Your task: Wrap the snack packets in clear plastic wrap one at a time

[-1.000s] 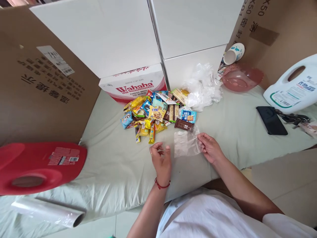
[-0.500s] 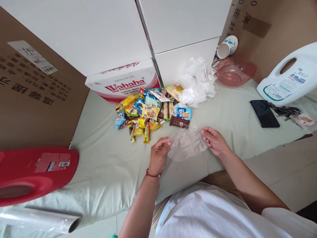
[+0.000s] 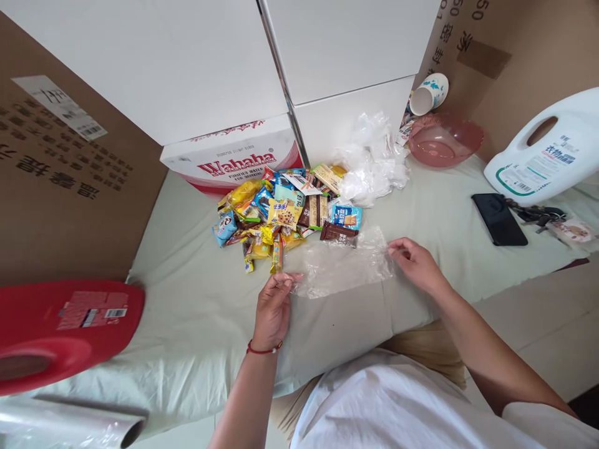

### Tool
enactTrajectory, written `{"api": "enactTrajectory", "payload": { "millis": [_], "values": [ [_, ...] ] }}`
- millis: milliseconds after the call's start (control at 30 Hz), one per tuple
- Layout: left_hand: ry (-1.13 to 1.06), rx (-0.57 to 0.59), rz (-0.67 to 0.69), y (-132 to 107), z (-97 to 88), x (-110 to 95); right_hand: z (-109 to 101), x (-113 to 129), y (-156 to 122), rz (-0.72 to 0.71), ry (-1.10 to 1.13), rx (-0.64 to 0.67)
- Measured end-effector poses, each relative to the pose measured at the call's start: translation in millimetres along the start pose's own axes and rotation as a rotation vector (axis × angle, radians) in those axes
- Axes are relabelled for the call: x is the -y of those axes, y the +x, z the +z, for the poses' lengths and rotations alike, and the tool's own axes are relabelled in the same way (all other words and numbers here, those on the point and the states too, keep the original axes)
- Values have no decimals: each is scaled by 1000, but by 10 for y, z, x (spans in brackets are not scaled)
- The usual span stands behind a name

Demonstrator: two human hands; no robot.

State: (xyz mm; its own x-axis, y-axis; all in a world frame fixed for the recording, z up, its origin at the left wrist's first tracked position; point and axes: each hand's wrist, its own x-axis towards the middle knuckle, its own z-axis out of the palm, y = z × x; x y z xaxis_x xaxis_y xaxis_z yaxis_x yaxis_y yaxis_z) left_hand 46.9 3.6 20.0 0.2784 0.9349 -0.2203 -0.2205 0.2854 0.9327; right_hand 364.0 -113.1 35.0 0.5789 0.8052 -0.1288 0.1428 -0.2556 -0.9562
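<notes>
Left grip [image 3: 275, 304] on seemingly empty bag [image 3: 344, 268]

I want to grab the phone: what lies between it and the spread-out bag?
The right hand, at the right edge of the spread-out bag, then only sheet up to the phone, as the head view shows.

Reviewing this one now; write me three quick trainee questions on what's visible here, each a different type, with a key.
1. What do the left hand's fingertips pinch?
A) a paper cup
B) a clear plastic bag
C) a red jug

2. True or false: the black phone lies near the white jug.

3. Fill in: the red wristband is on the ____ wrist.

Key: 1 B; 2 true; 3 left.
</notes>
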Motion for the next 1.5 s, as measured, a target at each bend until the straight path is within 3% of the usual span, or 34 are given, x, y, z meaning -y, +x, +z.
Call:
{"api": "enactTrajectory", "payload": {
  "millis": [67,133,300,400,467,567,633,900,1000,1133,1233,1300,1433,1500],
  "values": [
    [58,3,53,-48,31,-8,32,137,-52,-167,-94,-135],
    [159,21,148,-124,96,-49,126,314,-132,-303,-80,-97],
    [530,202,440,-410,317,-186,547,548,-286,-574,18,512],
    [575,359,468,-519,362,-186,713,449,-304,-676,-18,617],
    [459,361,390,-513,351,-138,732,341,-314,-642,-4,585],
    [283,127,212,-389,365,-33,669,204,-360,-531,82,560],
    [223,63,108,-263,441,31,610,153,-405,-484,129,557],
    [-129,405,-389,132,867,136,404,136,-486,-408,265,456],
    [-213,467,-454,162,948,133,329,113,-473,-394,322,416],
    [-135,482,-471,106,1069,102,268,102,-459,-403,328,399],
    [40,404,-403,69,1075,66,224,127,-442,-444,247,376],
    [132,274,-323,60,984,34,186,132,-442,-508,147,326],
    [108,-63,-178,20,621,-46,107,17,-568,-660,-91,217],
    [113,-204,-152,-40,429,-79,60,-85,-716,-689,-229,237]
  ]
}}
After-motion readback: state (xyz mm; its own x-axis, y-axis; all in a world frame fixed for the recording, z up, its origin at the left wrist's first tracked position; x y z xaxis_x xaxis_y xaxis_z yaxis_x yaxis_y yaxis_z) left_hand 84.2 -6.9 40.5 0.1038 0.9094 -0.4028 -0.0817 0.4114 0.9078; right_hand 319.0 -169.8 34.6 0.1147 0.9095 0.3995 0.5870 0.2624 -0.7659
